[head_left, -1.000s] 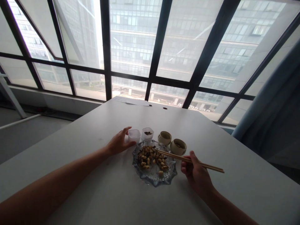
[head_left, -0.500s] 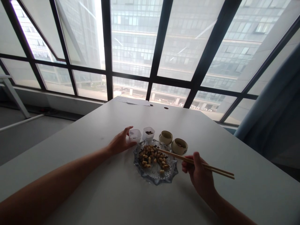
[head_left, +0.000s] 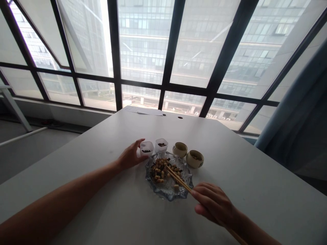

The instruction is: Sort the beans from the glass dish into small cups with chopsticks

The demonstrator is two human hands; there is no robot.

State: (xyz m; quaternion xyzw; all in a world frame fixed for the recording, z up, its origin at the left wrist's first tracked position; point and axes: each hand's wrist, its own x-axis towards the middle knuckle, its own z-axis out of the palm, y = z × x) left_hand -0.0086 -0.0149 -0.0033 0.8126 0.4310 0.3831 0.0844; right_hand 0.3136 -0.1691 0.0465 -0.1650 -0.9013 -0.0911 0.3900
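Note:
A scalloped glass plate [head_left: 170, 195] holds a pile of peanuts and dark seeds [head_left: 158, 167]. My right hand [head_left: 213, 204], at the plate's lower right, is closed on a pair of wooden chopsticks [head_left: 180, 181], whose tips touch the pile. With thumb and fingers curved round its left side, my left hand [head_left: 131, 156] holds a small white cup [head_left: 146, 147] with dark seeds in it. Beside it stands a second white cup [head_left: 161, 145], also with dark pieces. Two beige round bowls, one [head_left: 180, 149] behind and one [head_left: 195, 159] further right, stand by the plate; the right one holds nuts.
The white table [head_left: 114, 207] reaches back to large windows with dark frames. Papers [head_left: 148, 111] and two dark round spots lie at its far edge. A blue curtain [head_left: 293, 102] hangs at the right, and another table's leg shows at the far left.
My right hand has turned and moved down, and the chopsticks now point more steeply up to the left, their tips lower in the pile. My left hand stays at the cup.

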